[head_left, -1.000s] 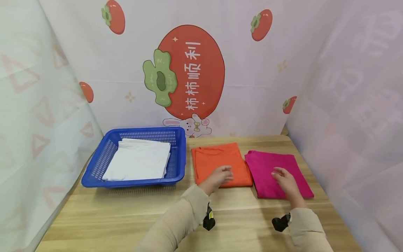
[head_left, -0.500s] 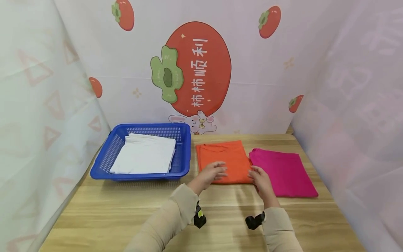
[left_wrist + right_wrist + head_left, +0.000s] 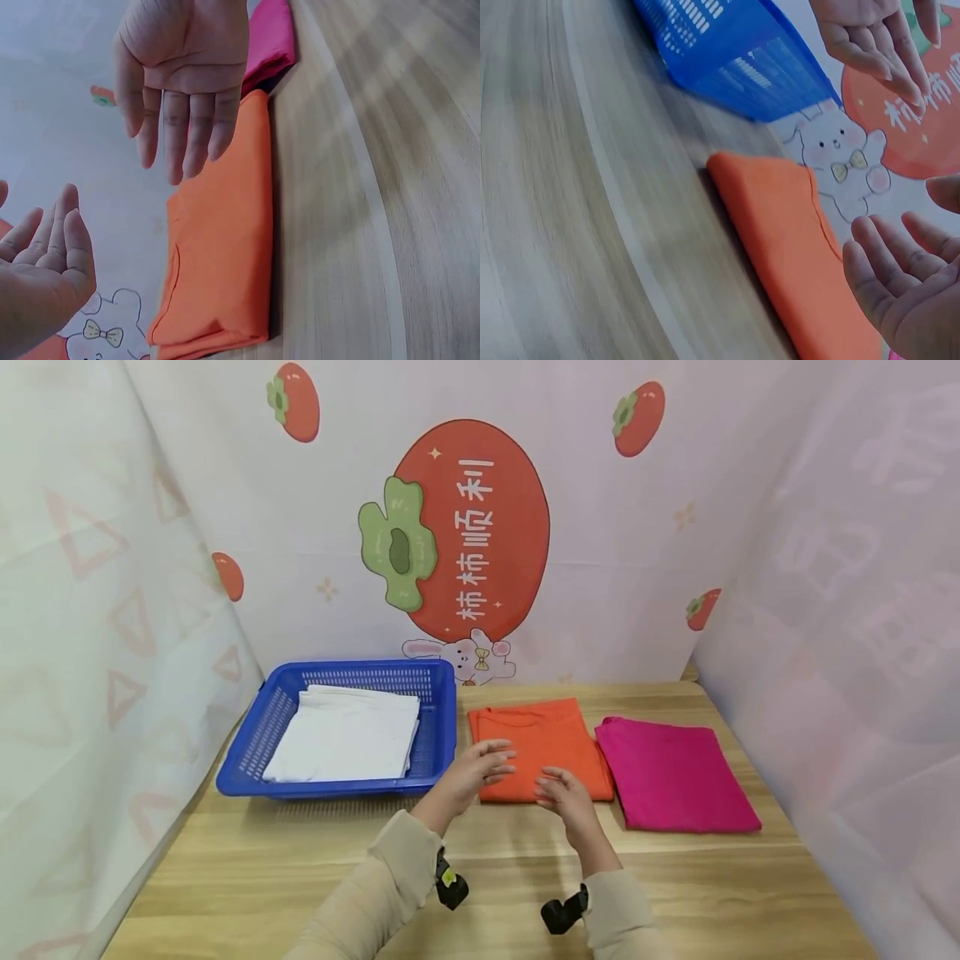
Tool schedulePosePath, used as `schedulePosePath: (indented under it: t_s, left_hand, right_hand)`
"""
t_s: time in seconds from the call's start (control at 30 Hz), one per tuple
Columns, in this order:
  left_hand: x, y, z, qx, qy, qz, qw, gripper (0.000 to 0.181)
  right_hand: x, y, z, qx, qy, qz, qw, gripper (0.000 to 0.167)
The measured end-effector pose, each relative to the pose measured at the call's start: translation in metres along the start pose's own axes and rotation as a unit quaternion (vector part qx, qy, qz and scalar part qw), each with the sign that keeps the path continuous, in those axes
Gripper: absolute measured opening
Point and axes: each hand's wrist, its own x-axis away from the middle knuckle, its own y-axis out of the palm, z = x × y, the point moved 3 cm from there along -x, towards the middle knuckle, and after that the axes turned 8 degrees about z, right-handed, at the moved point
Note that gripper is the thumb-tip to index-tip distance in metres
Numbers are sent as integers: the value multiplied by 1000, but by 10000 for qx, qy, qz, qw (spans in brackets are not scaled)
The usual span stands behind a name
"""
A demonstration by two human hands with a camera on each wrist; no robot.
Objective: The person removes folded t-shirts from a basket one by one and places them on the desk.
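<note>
Both hands hover in the air just in front of the folded orange cloth [image 3: 555,735], palms facing each other, holding nothing. The left hand [image 3: 468,774] is at the cloth's left front corner, near the basket; the right hand [image 3: 570,806] is at its front edge. In the left wrist view the left hand [image 3: 41,274] is at lower left and the right hand [image 3: 184,82] at the top, fingers extended. The right wrist view has the right hand [image 3: 915,289] beside the orange cloth [image 3: 787,247], and the left hand [image 3: 877,37] above.
A blue basket [image 3: 448,727] holding folded white cloth [image 3: 345,735] stands at the left on the wooden table [image 3: 300,860]. Folded magenta cloth [image 3: 678,777] lies right of the orange one, close against it. A printed curtain [image 3: 600,568] hangs behind and at both sides.
The right hand has moved left, from over the magenta cloth to in front of the orange one. The left hand has shifted slightly left, toward the basket. The head view has shifted a little.
</note>
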Motion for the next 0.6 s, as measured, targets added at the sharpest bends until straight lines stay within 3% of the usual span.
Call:
schedulePosePath:
  t_s: [0.37,0.6]
  left_hand:
    - [7,-49,8,54,197,786,9967,37]
    - [15,-71,10,-34,172,1020,9946,39]
  right_hand:
    - [-3,42,-15,-312,130,-670,9972,40]
    - [-1,53,-26,-378,212,-917,9948,36]
